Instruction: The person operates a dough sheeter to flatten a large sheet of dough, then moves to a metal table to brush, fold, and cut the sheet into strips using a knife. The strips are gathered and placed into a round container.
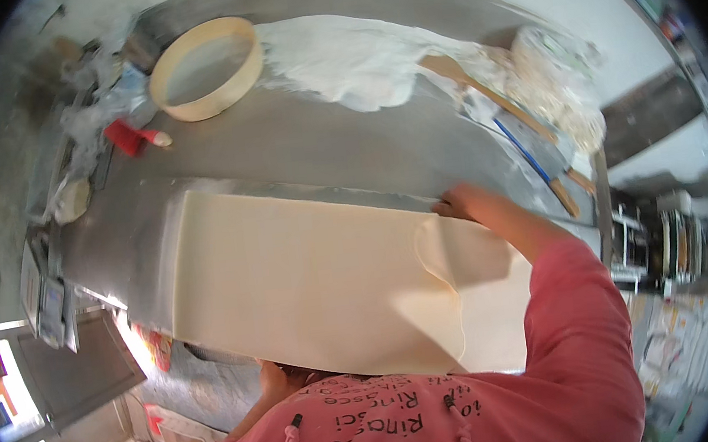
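A large sheet of pale dough (308, 278) lies on the metal worktop (318, 140), its right part doubled so that a wavy end of the upper layer rests over the layer below. My right hand (460, 203) is at the far edge of the sheet, near that end, with its fingers bent; blur hides whether they pinch the dough. My left hand (278, 380) is at the near edge, close to my body, its fingers partly hidden under the sheet's edge and by my pink sweatshirt.
White flour (348, 58) is spread at the back beside a round wooden sieve frame (210, 106). A red brush (125, 137) lies at the left. At the right are a wooden spatula (490, 93), a blue-bladed tool with wooden handle (523, 152) and clear plastic bags (557, 80).
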{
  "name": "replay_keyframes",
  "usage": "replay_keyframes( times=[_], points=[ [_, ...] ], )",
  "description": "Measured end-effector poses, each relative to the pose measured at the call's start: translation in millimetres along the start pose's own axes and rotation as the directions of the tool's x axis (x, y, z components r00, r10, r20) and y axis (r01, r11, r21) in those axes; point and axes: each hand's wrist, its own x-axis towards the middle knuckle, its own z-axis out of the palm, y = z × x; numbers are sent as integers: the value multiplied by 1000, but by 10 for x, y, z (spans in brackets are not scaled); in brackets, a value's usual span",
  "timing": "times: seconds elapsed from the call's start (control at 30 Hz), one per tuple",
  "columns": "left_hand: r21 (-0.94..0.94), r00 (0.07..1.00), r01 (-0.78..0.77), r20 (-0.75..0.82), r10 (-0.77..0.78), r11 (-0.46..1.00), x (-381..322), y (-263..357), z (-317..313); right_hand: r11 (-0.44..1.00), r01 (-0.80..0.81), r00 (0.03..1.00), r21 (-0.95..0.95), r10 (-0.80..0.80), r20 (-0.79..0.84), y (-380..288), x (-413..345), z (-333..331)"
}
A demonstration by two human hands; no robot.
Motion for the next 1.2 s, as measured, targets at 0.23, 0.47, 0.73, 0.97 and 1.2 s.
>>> replay_keyframes(
  times=[0.23, 0.47, 0.73, 0.97, 1.2],
  points=[
    [-15, 987, -67, -150, 64, 998, 353, -49, 211, 992, -7, 999, -125, 13, 46, 171, 309, -136],
    [207, 995, -7, -99, 28, 978, 284, 51, 357, 908, 151, 970, -390, -213, -120, 272, 165, -503],
    [607, 994, -77, -16, 110, 791, 46, 112, 378, 924, -344, 635, 166, 359, -685, 2156, -66, -424],
    [660, 919, -114, -213, 331, 742, 628, 182, -307, 915, -403, 565, 8, 255, -784, 2392, -138, 114],
    [907, 943, -332, 318, 96, 260, 182, 621, -276, 919, 317, 600, -234, -385, -701, 622, 119, -609]
  ],
)
